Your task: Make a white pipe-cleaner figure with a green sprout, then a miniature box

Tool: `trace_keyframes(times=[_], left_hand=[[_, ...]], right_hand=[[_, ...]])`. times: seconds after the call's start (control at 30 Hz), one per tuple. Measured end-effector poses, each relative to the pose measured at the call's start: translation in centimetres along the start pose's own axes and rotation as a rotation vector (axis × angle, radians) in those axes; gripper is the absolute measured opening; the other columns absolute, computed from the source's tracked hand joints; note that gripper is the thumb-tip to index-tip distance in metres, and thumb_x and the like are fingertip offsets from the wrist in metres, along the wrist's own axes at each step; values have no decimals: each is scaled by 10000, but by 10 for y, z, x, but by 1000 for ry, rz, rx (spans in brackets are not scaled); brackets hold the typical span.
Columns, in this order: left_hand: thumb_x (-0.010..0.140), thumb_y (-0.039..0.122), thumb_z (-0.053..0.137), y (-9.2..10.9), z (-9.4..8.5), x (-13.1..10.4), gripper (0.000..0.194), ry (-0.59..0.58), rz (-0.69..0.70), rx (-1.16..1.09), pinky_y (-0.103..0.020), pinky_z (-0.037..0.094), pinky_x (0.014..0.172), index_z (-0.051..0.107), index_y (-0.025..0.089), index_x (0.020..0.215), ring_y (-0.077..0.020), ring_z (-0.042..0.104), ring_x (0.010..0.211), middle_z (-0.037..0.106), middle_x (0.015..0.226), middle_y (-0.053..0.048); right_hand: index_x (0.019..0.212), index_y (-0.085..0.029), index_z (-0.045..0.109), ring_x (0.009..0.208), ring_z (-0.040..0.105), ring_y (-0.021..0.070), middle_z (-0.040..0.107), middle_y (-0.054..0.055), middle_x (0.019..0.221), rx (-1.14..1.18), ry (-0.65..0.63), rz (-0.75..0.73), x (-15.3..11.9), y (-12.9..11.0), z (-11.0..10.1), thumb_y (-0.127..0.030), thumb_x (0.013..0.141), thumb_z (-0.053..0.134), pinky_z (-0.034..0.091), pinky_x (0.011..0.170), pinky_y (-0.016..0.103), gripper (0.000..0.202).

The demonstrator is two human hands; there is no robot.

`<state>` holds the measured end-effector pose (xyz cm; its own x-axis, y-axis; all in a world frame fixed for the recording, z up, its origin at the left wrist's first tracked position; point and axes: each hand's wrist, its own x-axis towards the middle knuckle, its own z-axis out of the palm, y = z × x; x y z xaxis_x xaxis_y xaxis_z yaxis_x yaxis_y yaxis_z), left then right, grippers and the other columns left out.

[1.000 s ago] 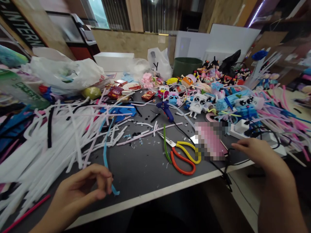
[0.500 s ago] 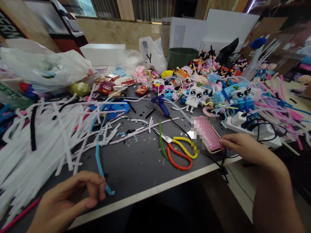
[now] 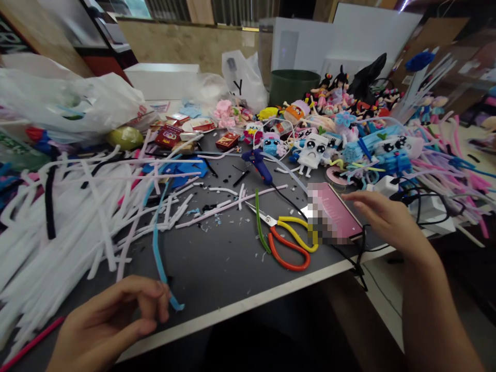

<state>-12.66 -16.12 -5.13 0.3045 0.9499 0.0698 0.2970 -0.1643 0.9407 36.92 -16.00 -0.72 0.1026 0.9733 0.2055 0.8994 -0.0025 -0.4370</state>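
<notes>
My right hand [image 3: 391, 222] at the phone [image 3: 339, 213] and my left hand [image 3: 98, 320] over the near edge of the table [image 3: 220, 268]. For good handling, I judge, the right fingers should meet the phone lightly and flat, without shoving it toward the scissors [image 3: 273, 222] or catching the black cable [image 3: 363, 242] at its near corner. The phone lies face up, screen lit, just left of my right fingertips; whether they touch its edge I cannot tell. These fingers are extended, loosely together, and grasp nothing. The left fingers are half curled and likewise unladen, close beside the lower end of the blue strip [image 3: 159, 261], well apart from the phone. Blurring masks the phone's left side, next to the yellow handle.
</notes>
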Motion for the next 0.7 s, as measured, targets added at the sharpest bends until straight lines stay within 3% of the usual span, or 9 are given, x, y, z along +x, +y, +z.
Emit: trace_keyframes(times=[0.1,0.4,0.7], left_hand=[[681,222,707,-5,-1,-8,213,82,-33,64,-351,607,737,670,341,854,-207,685,638,645,584,35],[720,259,690,-12,-2,-16,113,160,-92,104,-279,613,660,649,288,821,-189,693,677,663,639,14],[714,290,685,-5,3,-12,72,189,-103,146,-267,601,664,662,298,782,-192,692,646,671,640,2]], right_hand=[[1123,-198,697,985,653,219,717,102,1075,-52,79,-46,4,3,7,-378,954,437,482,887,340,359],[990,-184,739,922,653,232,705,120,1005,-77,38,-53,13,27,23,-399,968,394,484,837,341,407],[923,-208,745,843,669,215,746,91,953,-22,-19,-31,12,16,21,-361,942,472,471,786,315,314]])
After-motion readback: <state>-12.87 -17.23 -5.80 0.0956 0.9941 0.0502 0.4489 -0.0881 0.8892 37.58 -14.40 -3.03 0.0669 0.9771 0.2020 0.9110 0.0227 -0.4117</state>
